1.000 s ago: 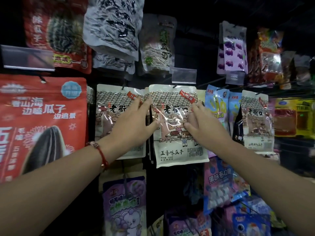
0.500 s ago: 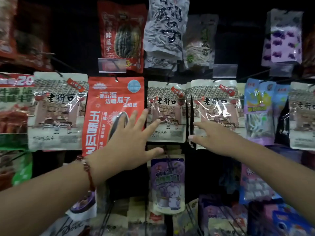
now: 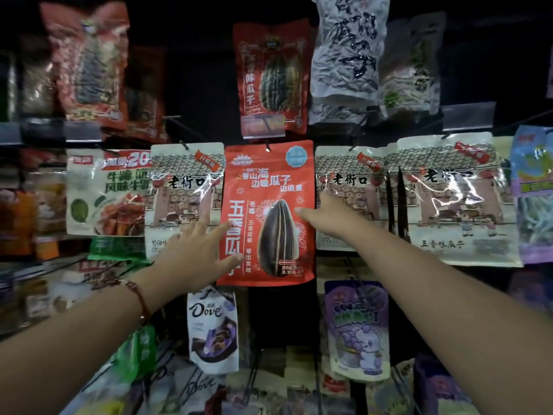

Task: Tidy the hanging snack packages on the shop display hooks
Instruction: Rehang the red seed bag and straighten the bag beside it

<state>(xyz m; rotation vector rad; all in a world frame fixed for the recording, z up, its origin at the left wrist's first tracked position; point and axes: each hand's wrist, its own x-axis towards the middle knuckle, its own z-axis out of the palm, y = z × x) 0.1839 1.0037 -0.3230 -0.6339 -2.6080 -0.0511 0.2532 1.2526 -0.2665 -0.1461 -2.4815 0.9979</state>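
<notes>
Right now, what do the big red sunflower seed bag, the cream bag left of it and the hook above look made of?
Red sunflower seed bag: seems a matte plastic film pouch; even colour, almost no glare. Cream seed bag: looks like paper-toned film with a glossy clear window; sharp white glints cross its middle. Hook: probably thin dark metal wire, too small to confirm. Left hand and right hand lie flat with straight fingers.

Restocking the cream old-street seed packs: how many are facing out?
3: one cream pack left of the red pack, two on its right. More may hang hidden behind.
</notes>
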